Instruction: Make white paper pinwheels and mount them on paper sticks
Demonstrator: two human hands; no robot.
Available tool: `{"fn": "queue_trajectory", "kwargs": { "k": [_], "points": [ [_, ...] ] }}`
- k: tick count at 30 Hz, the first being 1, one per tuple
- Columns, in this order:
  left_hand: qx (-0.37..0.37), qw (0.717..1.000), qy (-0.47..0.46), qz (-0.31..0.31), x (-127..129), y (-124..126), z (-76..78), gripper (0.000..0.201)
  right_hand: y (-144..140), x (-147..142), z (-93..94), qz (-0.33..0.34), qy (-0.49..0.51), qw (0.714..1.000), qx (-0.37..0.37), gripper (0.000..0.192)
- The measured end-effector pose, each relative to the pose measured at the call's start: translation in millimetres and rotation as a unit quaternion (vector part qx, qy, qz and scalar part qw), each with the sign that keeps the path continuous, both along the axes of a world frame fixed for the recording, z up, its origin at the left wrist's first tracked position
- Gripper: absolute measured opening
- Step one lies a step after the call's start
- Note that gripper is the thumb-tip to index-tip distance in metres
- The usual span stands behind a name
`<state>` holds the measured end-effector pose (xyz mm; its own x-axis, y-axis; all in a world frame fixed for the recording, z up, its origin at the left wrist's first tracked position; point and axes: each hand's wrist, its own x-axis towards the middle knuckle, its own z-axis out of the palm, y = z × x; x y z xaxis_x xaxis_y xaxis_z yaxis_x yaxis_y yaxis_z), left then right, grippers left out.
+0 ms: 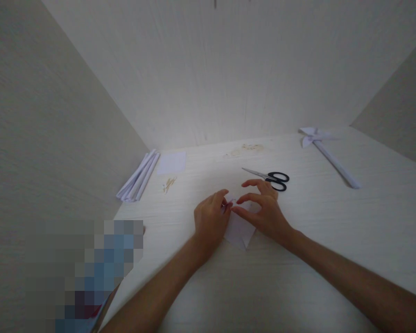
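White folded paper piece (240, 230), pointed corner toward the near worktop (333, 259) edge, lies mid-worktop under both hands. Left hand (211, 222) and right hand (265, 210) meet at its far edge; fingers (241, 200) of each pinched together on a small fold there. Paper's long axis runs near-to-far. Black-handled scissors (272, 178) just beyond right hand. Rolled white paper sticks (138, 178) at left edge; white paper pinwheel (327, 152) toward far right corner.

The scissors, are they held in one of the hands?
No, the scissors lie on the table beyond the right hand, touched by neither hand.
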<state>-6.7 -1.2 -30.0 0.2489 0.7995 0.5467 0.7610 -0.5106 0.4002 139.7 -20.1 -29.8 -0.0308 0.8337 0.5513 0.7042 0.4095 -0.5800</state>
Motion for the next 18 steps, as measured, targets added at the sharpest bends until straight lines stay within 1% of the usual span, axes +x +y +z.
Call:
{"fn": "queue_trajectory", "kwargs": {
  "k": [2, 4, 8, 10, 13, 14, 15, 16, 18],
  "points": [
    [0.037, 0.999, 0.023, -0.016, 2, -2, -0.6, 0.024, 1, 0, -0.2, -0.007, 0.003, 1.0, -0.004, 0.011],
    [0.055, 0.998, 0.032, -0.022, 2, -3, -1.6, 0.022, 2, 0, -0.9, -0.006, 0.003, 1.0, -0.006, 0.01],
    [0.046, 0.999, 0.017, -0.016, 0, -2, -3.5, 0.022, 4, 1, -4.0, 0.005, 0.008, 1.0, -0.004, 0.008],
    [0.031, 0.999, -0.007, -0.021, -2, -3, -1.1, 0.024, 5, 2, -5.4, 0.007, 0.012, 1.0, -0.005, 0.008],
    [-0.011, 0.996, -0.072, -0.056, -6, -5, 8.0, 0.033, 6, 4, -6.7, 0.001, 0.022, 1.0, -0.018, 0.01],
    [-0.04, 0.991, -0.102, -0.073, -8, -5, 11.4, 0.036, 7, 4, -7.0, -0.001, 0.027, 0.999, -0.021, 0.01],
    [-0.072, 0.984, -0.144, -0.073, -9, -4, 14.2, 0.036, 7, 4, -7.3, -0.001, 0.031, 0.999, -0.024, 0.011],
    [-0.109, 0.973, -0.194, -0.062, -10, -3, 16.1, 0.032, 7, 5, -7.5, 0.0, 0.034, 0.999, -0.024, 0.011],
    [-0.194, 0.937, -0.287, -0.049, -10, 2, 16.3, 0.024, 8, 5, -7.7, 0.004, 0.035, 0.999, -0.021, 0.011]
  ]
}}
